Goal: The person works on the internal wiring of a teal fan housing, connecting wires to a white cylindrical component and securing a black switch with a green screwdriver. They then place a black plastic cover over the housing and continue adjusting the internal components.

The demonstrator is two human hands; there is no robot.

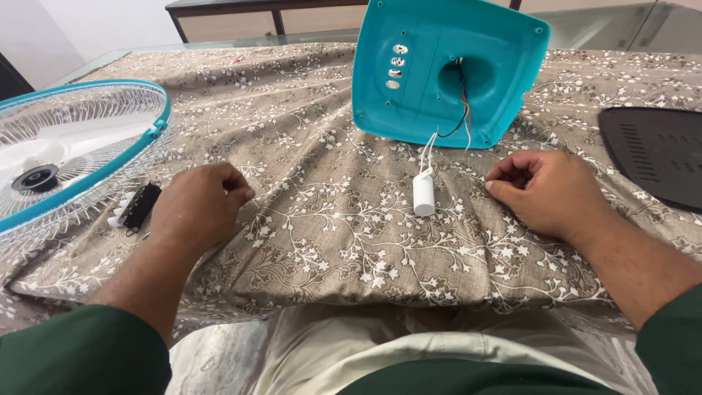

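Observation:
My left hand (199, 206) rests curled on the patterned cloth (322, 219), fingers closed with nothing seen in them. Just left of it lies a small black switch block with white buttons (134, 206). My right hand (545, 192) rests on the cloth with fingertips pinched together at a wire end; what they hold is too small to tell. Between the hands lies a white cylindrical capacitor (423, 194), wired up into a teal fan base shell (446, 69) that stands tilted, its underside facing me, coloured wires (463, 110) hanging from its round opening.
A fan head with a white wire guard and teal rim (73, 150) lies at the left edge. A black vented plastic cover (654, 153) lies at the right. The cloth covers a glass-topped table (599, 25); a dark-framed piece of furniture stands behind.

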